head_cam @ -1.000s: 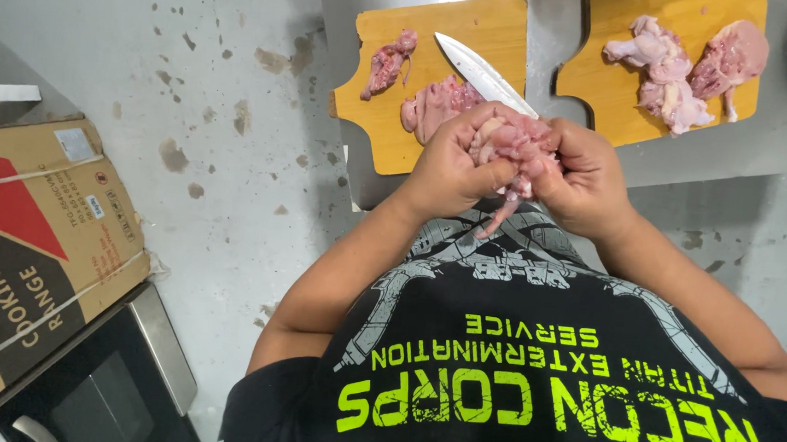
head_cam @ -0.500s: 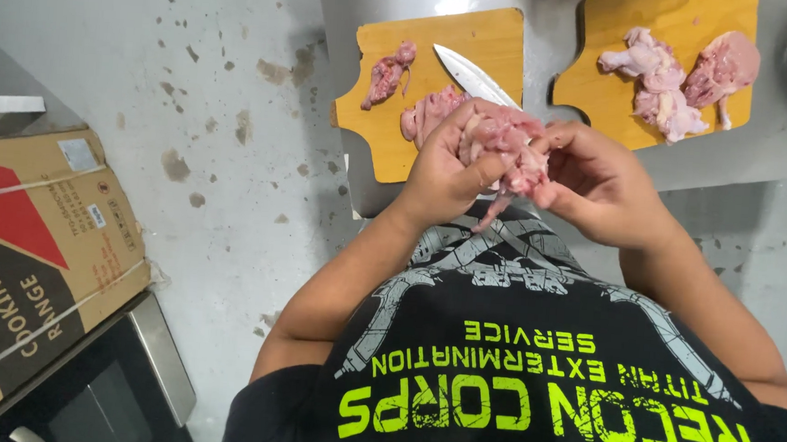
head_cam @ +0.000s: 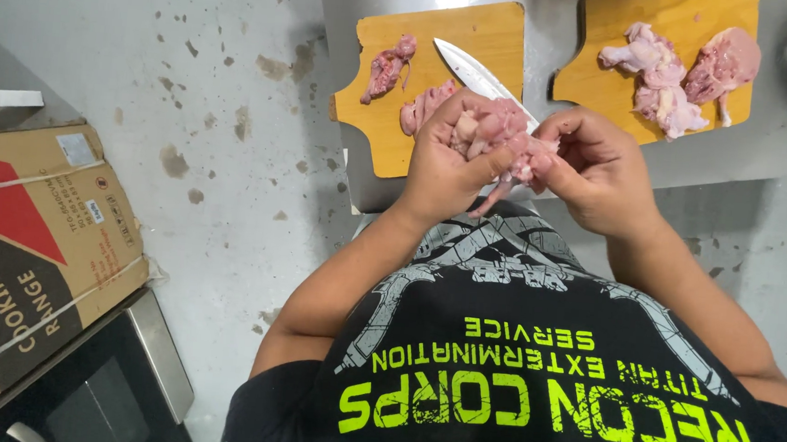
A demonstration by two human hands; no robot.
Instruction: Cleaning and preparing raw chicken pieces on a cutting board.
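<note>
Item: raw chicken piece (head_cam: 492, 131), held chest-high above near edge of L cutting board (head_cam: 480, 33), L hand (head_cam: 444, 164) cupped shut under it as support, R hand (head_cam: 591, 166) pinching its side w/ fingertips, prob. to pull skin; knife (head_cam: 469, 67) lying on board behind; 2nd board (head_cam: 606, 88) w/ more meat to R.

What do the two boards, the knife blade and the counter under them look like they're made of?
Left board and right board: likely wood or bamboo, matte honey-yellow. Knife blade: bright, reflective, probably steel. Counter: dull grey sheet with soft glare, apparently stainless steel.
</note>
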